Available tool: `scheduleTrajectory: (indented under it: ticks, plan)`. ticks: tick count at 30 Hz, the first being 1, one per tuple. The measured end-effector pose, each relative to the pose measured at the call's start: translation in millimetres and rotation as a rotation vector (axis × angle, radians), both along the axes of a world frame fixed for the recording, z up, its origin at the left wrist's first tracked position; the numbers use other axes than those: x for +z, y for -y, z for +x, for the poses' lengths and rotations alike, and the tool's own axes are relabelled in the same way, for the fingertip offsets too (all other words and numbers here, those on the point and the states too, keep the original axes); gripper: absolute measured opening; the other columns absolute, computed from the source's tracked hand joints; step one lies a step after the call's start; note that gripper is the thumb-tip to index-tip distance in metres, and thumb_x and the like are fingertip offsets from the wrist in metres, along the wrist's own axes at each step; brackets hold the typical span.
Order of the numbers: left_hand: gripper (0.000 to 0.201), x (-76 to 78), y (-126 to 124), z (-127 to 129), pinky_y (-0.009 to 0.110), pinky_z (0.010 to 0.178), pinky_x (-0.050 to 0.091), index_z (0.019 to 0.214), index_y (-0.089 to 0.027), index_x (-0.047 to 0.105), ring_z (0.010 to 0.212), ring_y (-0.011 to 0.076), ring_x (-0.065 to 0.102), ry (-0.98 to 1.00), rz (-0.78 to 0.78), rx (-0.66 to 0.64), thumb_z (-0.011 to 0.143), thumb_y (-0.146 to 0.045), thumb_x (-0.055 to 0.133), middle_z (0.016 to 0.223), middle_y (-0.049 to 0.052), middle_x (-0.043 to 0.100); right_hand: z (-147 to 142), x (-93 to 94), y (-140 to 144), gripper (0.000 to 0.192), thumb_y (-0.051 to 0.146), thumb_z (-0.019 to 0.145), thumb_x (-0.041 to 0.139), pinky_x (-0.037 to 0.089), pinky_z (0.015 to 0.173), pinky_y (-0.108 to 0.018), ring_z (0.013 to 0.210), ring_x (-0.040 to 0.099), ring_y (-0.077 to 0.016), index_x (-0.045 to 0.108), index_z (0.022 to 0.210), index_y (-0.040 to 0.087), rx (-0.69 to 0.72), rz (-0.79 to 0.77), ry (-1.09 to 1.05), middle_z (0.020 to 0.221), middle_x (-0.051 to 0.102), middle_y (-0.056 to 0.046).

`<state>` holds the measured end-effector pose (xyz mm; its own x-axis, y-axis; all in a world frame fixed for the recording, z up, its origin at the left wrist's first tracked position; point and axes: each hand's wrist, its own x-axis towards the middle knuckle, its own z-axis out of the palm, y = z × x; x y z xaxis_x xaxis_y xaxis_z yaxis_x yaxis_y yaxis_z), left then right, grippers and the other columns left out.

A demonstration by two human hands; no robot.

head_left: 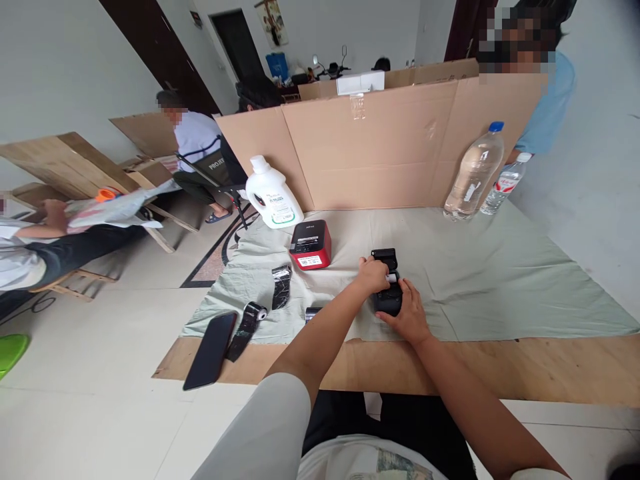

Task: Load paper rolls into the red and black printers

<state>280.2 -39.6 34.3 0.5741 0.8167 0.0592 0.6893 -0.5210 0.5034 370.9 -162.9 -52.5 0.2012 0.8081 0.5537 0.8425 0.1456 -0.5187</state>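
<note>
A small black printer-like device (387, 303) stands on the cloth in front of me, with its lid (384, 258) raised. A small white roll (392, 277) shows in its opening. My left hand (374, 275) reaches to the opening, its fingers closed at the roll. With my right hand (410, 313) I grip the device's near body from the right, thumb at its front edge. To the left lie a roll of black film (247, 327) partly unwound, a strip of black film (281, 287) and another dark roll (313, 313), partly hidden behind my left forearm.
A red and black box-shaped machine (311, 245) and a white detergent jug (274, 197) stand left of centre. A phone (210, 351) overhangs the wooden front edge (390, 363). Two water bottles (475, 173) stand far right, before a cardboard screen (370, 147). Other people sit beyond.
</note>
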Motion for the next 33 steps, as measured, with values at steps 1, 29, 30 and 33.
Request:
scheduleTrajectory:
  ticks: [1,29,30,33]
  plan:
    - [0.019,3.3,0,-2,0.045,0.1,0.029,0.061,-0.018,0.064,0.101,0.0338,0.054,0.028,-0.019,0.013,0.052,-0.007,0.077,0.072,0.009,0.064,0,-0.8,0,0.101,0.073,0.07,0.061,0.043,0.099,-0.056,0.126,0.043,-0.0361,0.026,0.144,0.013,0.001,0.0,0.009,0.137,0.042,-0.023]
    - [0.042,14.6,40,-225,0.036,0.102,0.039,0.119,-0.02,0.06,0.117,0.0265,0.052,-0.404,-0.017,0.072,0.077,-0.017,0.058,0.123,0.009,0.06,0,-6.7,0,0.102,0.07,0.072,0.061,0.041,0.099,-0.055,0.125,0.043,-0.0364,0.021,0.148,0.014,-0.012,-0.119,0.049,0.137,0.043,-0.022]
    - [0.045,11.1,40,-216,0.036,0.102,0.039,0.12,-0.02,0.06,0.117,0.0267,0.052,-0.392,-0.032,0.016,0.075,-0.016,0.059,0.123,0.009,0.06,0,-7.1,0,0.102,0.069,0.072,0.062,0.041,0.099,-0.054,0.125,0.044,-0.0362,0.021,0.148,0.014,-0.012,-0.114,0.05,0.136,0.044,-0.022]
    - [0.042,2.6,39,-197,0.04,0.098,0.041,0.111,-0.018,0.064,0.112,0.0294,0.054,-0.397,-0.089,-0.063,0.069,-0.011,0.062,0.114,0.01,0.063,1,-7.8,1,0.101,0.068,0.072,0.063,0.042,0.099,-0.053,0.124,0.045,-0.0353,0.022,0.148,0.015,-0.007,-0.101,0.041,0.136,0.045,-0.021]
